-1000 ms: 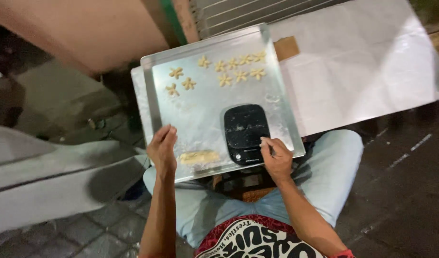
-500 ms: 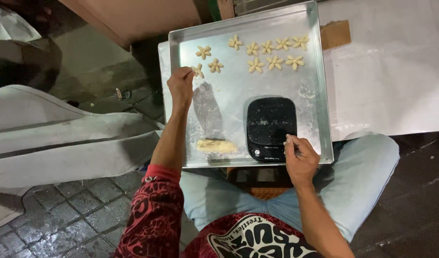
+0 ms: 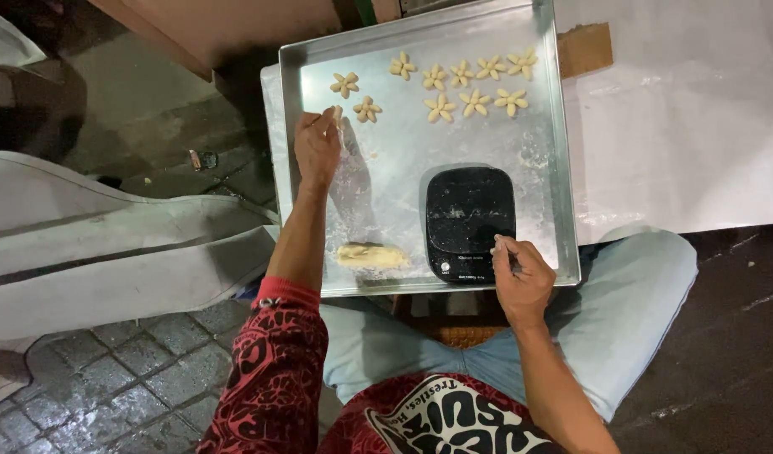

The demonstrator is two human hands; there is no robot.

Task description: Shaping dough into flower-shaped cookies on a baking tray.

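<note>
Bright overhead light on shiny rectangular metal baking tray (image 3: pixel 545 151), soft glare across floured surface. Left forearm casts shadow streak on tray. Surrounding grey paved floor (image 3: pixel 117 370) dim, upper left corner dark. Focus sharp at centre, mild wide-angle stretch toward edges.

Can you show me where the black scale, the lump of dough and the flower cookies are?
black scale (image 3: pixel 469 214): head view, middle of its top plate.
lump of dough (image 3: pixel 371 255): head view, centre of the log.
flower cookies (image 3: pixel 475 102): head view, on one cookie's centre.

Shiny metal tray (image 3: pixel 319 63), floury matt patches
</note>
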